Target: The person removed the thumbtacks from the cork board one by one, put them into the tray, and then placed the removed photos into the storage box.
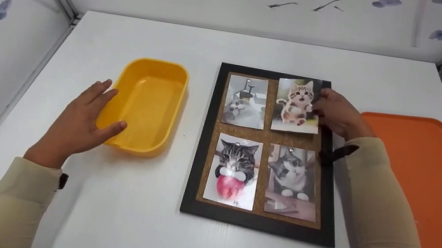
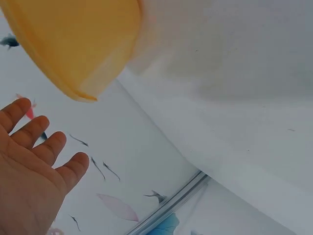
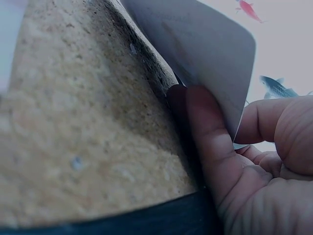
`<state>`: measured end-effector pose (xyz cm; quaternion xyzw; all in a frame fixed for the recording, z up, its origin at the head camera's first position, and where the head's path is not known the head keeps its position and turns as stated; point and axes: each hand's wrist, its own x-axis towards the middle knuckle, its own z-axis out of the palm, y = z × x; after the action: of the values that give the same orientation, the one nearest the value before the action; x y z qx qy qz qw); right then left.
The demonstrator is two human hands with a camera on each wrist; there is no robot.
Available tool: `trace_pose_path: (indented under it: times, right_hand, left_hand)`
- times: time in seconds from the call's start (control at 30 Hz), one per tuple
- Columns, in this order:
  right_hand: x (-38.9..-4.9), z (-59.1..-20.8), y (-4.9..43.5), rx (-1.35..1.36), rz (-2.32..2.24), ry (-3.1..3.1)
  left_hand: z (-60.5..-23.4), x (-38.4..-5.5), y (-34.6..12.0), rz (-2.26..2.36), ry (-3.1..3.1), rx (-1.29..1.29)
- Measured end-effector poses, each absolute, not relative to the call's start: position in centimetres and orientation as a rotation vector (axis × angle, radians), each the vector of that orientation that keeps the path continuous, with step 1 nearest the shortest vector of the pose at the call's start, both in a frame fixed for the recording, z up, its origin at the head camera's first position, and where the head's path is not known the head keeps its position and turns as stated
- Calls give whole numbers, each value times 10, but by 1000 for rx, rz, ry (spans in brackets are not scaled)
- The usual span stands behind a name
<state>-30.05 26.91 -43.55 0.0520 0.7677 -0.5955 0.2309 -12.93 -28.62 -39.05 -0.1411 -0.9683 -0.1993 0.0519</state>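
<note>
Head view: pinched kitten photo [image 1: 292, 106] with right hand [image 1: 341, 113], apparently mounting or freeing it, splayed empty left hand [image 1: 79, 121], next probably needed steady grip.

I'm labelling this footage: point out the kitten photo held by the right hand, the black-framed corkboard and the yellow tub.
Kitten photo [image 1: 296, 104], head view: on the kitten's printed body.
Black-framed corkboard [image 1: 267, 135], head view: bare cork between photos.
Yellow tub [image 1: 146, 109], head view: its bare floor.
</note>
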Motion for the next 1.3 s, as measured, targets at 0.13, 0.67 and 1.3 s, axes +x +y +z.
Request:
trace_pose_path:
  times: [0.13,0.67,1.3]
  right_hand:
    - [-301,-436,269,126,-1664,2092]
    - [-300,-437,269,113,-1696,2083]
    - [-300,-437,270,147,-1664,2099]
  left_hand:
    - [-399,-129,-289,-620,-3052,-389]
    - [-431,-129,-289,-492,-3108,-387]
    - [-422,-127,-289,-307,-3163,-434]
